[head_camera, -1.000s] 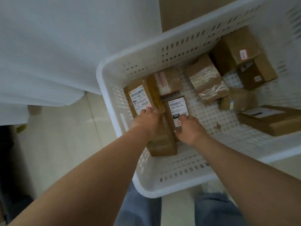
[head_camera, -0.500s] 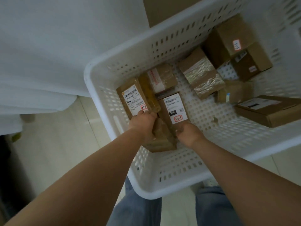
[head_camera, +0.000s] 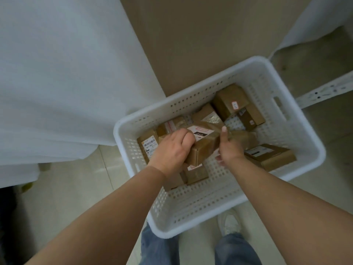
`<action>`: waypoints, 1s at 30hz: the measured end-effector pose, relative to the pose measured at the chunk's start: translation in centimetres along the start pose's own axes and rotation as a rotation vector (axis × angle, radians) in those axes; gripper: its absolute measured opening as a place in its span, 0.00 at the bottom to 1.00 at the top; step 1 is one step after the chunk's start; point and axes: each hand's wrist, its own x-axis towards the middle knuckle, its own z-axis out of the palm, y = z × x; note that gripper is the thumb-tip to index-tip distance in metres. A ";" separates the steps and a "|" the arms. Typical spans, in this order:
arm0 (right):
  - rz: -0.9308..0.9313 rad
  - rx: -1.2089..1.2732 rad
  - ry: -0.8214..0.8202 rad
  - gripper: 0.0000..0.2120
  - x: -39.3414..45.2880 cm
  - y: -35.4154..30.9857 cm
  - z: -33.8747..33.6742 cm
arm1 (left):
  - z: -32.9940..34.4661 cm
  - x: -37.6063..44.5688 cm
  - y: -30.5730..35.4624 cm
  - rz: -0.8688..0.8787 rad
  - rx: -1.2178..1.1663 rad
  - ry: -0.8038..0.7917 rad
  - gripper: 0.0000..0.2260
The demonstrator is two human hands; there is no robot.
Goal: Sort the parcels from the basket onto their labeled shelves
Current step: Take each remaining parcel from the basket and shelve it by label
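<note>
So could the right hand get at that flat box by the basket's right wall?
Probably yes. The flat box lies uncovered just beside the right hand, but that hand and the left hand are gripping the labelled parcel.

A white perforated plastic basket (head_camera: 200,213) sits on the floor before the person's feet. A brown cardboard parcel with a white label (head_camera: 205,142) is held above the basket's near-left part, the left hand (head_camera: 172,150) on its left end, the right hand (head_camera: 228,146) on its right. More brown cardboard parcels (head_camera: 231,101) lie in the basket, far and right. A white cloth (head_camera: 63,77) hangs far left.

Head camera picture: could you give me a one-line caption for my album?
Both hands, left and right, lift a labelled parcel above the white basket.
</note>
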 end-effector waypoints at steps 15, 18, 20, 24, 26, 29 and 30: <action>-0.151 0.450 0.074 0.17 -1.0 -2.9 -5.5 | -3.7 0.9 1.5 -0.115 -0.138 0.067 0.16; -0.214 0.524 0.039 0.16 -1.3 -3.1 -5.7 | -3.3 1.3 1.2 -0.341 -0.254 0.059 0.14; -0.240 0.580 -0.001 0.16 -1.7 -3.1 -5.7 | -2.9 1.7 1.6 -0.537 -0.423 0.009 0.16; -0.268 0.697 -0.035 0.17 -2.2 -2.8 -5.3 | -2.1 1.9 2.7 -0.841 -0.980 -0.112 0.24; -0.254 0.698 -0.053 0.18 -2.3 -2.5 -5.4 | -1.6 1.7 3.2 -0.851 -1.084 -0.157 0.24; -0.170 0.553 -0.038 0.25 -2.3 -1.7 -6.4 | -1.5 1.7 3.0 -0.782 -0.842 -0.169 0.23; -0.167 0.456 -0.006 0.30 -2.3 -1.5 -6.9 | -1.8 1.8 2.7 -0.754 -0.742 -0.201 0.23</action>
